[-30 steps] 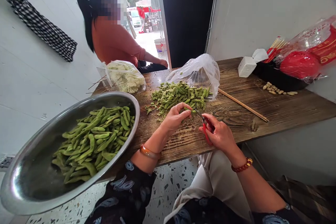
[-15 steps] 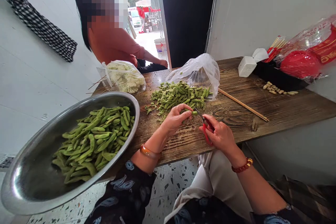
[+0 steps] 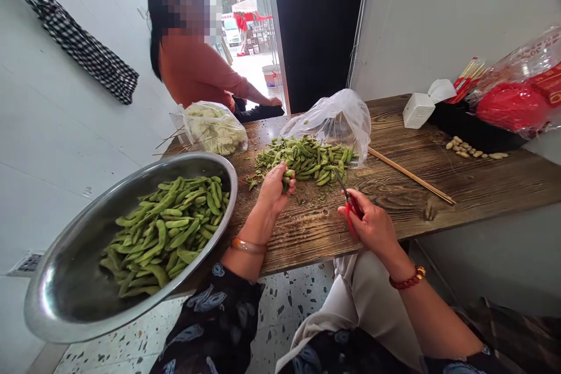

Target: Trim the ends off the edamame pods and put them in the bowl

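Note:
My left hand [image 3: 275, 188] is closed around some green edamame pods [image 3: 288, 175], at the near left side of a loose edamame pile [image 3: 318, 158] on the wooden table. My right hand [image 3: 372, 217] grips red-handled scissors [image 3: 350, 210], their blades pointing up and left toward the pile, apart from the left hand. A large steel basin [image 3: 65, 304] at the left holds many edamame pods [image 3: 170, 228]. Behind the pile, a clear plastic bag [image 3: 346, 111] lies with its mouth toward me.
A bag of pale vegetable pieces [image 3: 214, 128] sits behind the basin. Chopsticks [image 3: 412, 175], peanuts [image 3: 475, 149], a white tissue pack [image 3: 417, 110] and red plastic-wrapped goods [image 3: 512, 106] lie at the right. A person in an orange top [image 3: 197, 70] sits beyond the table.
My left hand has moved left, away from the scissors, and now closes over pods by the pile. The scissors stay in my right hand, no longer at a pod. The view has shifted slightly.

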Action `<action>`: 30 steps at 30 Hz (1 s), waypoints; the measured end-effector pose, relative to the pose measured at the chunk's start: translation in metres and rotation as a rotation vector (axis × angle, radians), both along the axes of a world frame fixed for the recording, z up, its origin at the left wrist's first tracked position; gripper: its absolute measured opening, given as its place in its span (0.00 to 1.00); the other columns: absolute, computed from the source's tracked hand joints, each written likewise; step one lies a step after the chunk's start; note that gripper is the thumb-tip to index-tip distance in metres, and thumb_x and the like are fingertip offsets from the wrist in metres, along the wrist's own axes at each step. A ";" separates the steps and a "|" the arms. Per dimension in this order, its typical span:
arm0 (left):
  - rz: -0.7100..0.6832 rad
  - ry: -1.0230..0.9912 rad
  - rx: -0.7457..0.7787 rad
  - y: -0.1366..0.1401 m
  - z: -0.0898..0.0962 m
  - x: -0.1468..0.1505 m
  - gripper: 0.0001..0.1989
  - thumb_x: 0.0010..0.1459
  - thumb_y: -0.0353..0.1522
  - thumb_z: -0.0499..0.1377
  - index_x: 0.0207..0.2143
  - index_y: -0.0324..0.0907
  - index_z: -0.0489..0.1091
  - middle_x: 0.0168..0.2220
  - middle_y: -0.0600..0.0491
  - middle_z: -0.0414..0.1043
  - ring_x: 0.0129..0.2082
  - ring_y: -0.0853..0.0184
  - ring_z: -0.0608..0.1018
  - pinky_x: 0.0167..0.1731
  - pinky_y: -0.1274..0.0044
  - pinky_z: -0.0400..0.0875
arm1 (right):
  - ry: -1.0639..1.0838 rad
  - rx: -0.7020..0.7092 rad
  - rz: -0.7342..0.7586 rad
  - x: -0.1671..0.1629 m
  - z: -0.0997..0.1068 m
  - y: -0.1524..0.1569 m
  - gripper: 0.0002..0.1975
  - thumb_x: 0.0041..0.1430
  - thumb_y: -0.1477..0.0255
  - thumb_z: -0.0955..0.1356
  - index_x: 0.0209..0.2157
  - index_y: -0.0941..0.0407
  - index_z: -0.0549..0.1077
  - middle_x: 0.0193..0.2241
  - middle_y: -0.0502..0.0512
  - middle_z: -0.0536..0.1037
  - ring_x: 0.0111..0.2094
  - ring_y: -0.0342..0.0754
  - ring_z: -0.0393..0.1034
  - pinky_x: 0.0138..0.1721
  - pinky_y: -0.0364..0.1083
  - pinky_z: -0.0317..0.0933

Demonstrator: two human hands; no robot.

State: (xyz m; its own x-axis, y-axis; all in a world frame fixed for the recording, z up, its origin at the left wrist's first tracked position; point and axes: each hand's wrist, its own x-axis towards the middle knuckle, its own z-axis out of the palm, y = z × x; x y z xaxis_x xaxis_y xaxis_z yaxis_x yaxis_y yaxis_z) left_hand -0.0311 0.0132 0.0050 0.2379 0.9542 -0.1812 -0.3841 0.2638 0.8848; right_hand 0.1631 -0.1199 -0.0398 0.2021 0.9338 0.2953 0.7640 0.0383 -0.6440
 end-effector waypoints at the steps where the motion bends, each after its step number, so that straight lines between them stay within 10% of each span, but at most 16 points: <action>1: 0.008 0.002 -0.013 0.001 0.000 -0.001 0.18 0.49 0.41 0.64 0.29 0.41 0.58 0.23 0.59 0.66 0.17 0.78 0.67 0.15 0.85 0.59 | -0.008 0.003 0.002 0.000 0.000 0.000 0.23 0.60 0.55 0.62 0.52 0.53 0.69 0.31 0.52 0.80 0.28 0.48 0.74 0.28 0.43 0.60; 7: -0.038 0.241 0.169 0.007 -0.009 -0.003 0.14 0.45 0.34 0.66 0.31 0.39 0.64 0.22 0.59 0.67 0.18 0.76 0.69 0.20 0.82 0.65 | -0.057 0.018 0.021 -0.001 0.002 -0.001 0.23 0.61 0.55 0.62 0.52 0.53 0.69 0.30 0.52 0.80 0.28 0.48 0.74 0.28 0.44 0.60; 17: -0.097 1.525 0.758 0.005 -0.019 0.006 0.12 0.57 0.33 0.55 0.43 0.44 0.74 0.43 0.48 0.74 0.43 0.61 0.75 0.42 0.73 0.67 | -0.094 0.023 0.031 -0.001 0.004 -0.001 0.24 0.61 0.54 0.61 0.52 0.52 0.69 0.27 0.50 0.78 0.26 0.47 0.72 0.28 0.43 0.59; 30: -0.155 1.629 0.824 0.002 -0.019 0.004 0.05 0.55 0.33 0.58 0.35 0.43 0.72 0.39 0.50 0.71 0.39 0.63 0.74 0.38 0.75 0.65 | -0.102 0.031 0.043 -0.001 0.004 -0.001 0.22 0.62 0.56 0.60 0.52 0.52 0.68 0.25 0.48 0.77 0.25 0.46 0.71 0.28 0.43 0.58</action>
State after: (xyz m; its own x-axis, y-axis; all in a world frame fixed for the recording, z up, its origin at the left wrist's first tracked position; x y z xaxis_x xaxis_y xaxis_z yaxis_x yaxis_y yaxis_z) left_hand -0.0270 0.0149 -0.0141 0.4104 0.8988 0.1542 0.8734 -0.4360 0.2170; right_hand 0.1625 -0.1211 -0.0355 0.1295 0.9310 0.3414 0.8229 0.0911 -0.5608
